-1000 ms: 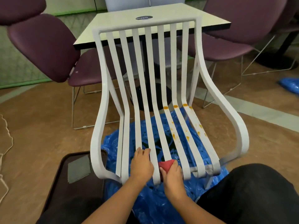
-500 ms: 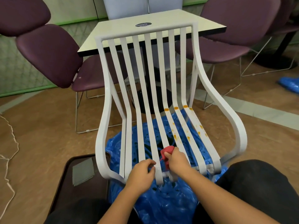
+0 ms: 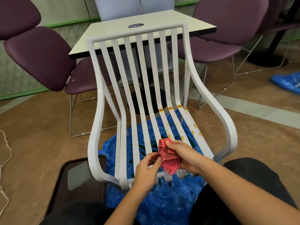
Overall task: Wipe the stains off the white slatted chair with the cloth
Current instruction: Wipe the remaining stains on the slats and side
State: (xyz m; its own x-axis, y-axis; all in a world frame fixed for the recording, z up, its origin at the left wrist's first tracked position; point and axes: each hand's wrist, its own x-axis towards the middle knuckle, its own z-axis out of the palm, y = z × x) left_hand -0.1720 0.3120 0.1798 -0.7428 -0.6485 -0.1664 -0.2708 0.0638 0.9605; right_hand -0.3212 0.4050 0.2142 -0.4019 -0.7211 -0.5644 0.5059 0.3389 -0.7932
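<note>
A white slatted chair (image 3: 224, 116) of painted metal, with curved armrests, stands on a brown floor directly in front of the person, whose view looks down over it. A crumpled red cloth (image 3: 168, 157) is held just above the front of the seat, over the middle slats. The right hand (image 3: 184, 154) grips it from the right, fingers curled round the bundle and thumb pressed on top. The left hand (image 3: 146, 170), fingers bent, pinches the cloth's near left edge between thumb and forefinger. Orange stains (image 3: 170, 108) dot the right-hand slats, in a row at the bend where seat meets back and scattered down the seat, just beyond the cloth. A crinkled blue plastic sheet (image 3: 170, 202) is spread under the chair. Behind it stands a square cream table with a dark edge (image 3: 162, 20), with purple cushioned chairs (image 3: 40, 57) on wire legs to either side. A dark brown tray (image 3: 73, 192) lies on the floor at lower left, beside the chair.
</note>
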